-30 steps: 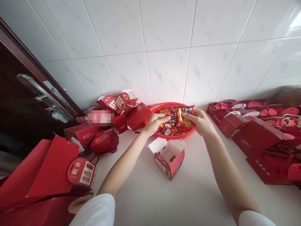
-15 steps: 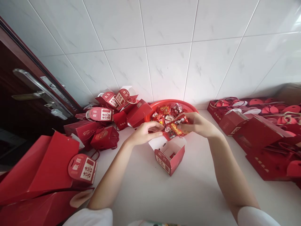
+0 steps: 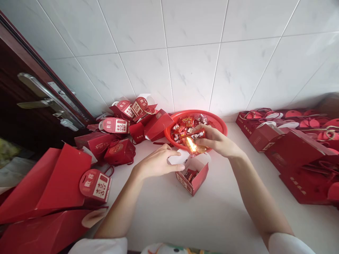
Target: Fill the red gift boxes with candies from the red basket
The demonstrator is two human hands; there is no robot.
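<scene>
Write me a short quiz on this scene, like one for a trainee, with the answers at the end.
1. What does the person's right hand hold? A) a key B) wrapped sweets C) a ribbon
2. True or false: the red plastic basket stands between the open gift box and the tiled wall.
3. Fill in: the visible side of the box flap by the left hand is ____ in colour.
Key: 1. B; 2. true; 3. white.

Bare hands (image 3: 159, 162), short white sleeves (image 3: 102, 246), white shirt front (image 3: 161, 249) with coloured print.
</scene>
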